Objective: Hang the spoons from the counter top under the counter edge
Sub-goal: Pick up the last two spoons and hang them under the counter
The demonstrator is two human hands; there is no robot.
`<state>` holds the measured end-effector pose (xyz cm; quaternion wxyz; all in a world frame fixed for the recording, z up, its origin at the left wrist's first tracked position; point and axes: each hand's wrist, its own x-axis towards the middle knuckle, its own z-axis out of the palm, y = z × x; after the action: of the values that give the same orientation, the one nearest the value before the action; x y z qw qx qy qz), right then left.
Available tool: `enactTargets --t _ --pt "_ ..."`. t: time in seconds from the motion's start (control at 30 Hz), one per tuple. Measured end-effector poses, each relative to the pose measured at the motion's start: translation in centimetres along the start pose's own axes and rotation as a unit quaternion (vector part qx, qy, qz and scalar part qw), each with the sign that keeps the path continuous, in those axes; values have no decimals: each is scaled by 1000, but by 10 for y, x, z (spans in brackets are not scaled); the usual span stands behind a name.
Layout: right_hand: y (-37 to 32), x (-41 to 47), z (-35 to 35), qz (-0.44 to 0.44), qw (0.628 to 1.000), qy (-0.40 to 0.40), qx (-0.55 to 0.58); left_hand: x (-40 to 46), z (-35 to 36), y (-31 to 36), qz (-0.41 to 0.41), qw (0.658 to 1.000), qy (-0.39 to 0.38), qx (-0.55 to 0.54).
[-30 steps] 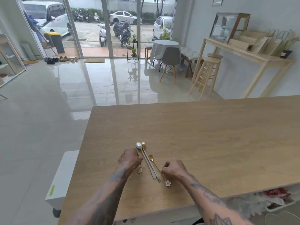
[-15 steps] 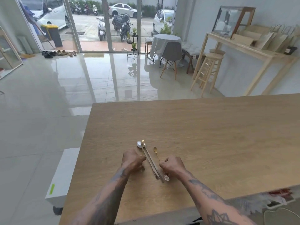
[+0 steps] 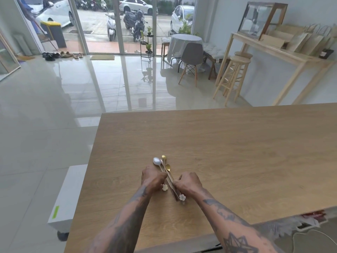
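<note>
Light oak-grain counter top point(image 3: 228, 152), gold spoons point(image 3: 168, 167) with white flower-shaped ends, one white-bowled spoon point(image 3: 157, 161), dark tattoo patterns on both forearms, glossy pale grey floor tiles point(image 3: 45, 115).

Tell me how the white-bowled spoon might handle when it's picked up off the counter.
The white spoon has a long thin handle, so it is probably light and stiff. Its glossy bowl looks smooth, perhaps slippery. Lying bunched against the gold spoons between both hands, it could drag them along.
</note>
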<state>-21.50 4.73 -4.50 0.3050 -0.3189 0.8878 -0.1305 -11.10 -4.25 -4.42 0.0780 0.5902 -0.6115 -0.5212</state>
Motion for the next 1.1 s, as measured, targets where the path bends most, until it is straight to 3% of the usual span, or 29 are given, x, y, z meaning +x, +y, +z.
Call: enactTargets --t 0.27,0.5,0.93,1.1 --pt "6 6 -11 9 998 39 -38 1 4 2 9 998 13 57" --pt "-6 -1 -8 -26 987 69 -146 2 9 10 27 989 32 145" --pt "-23 3 1 23 989 68 -128 2 -16 -11 20 999 -15 21" --pt "-14 -5 -6 31 997 67 -24 -5 -28 -27 46 999 -26 -4"
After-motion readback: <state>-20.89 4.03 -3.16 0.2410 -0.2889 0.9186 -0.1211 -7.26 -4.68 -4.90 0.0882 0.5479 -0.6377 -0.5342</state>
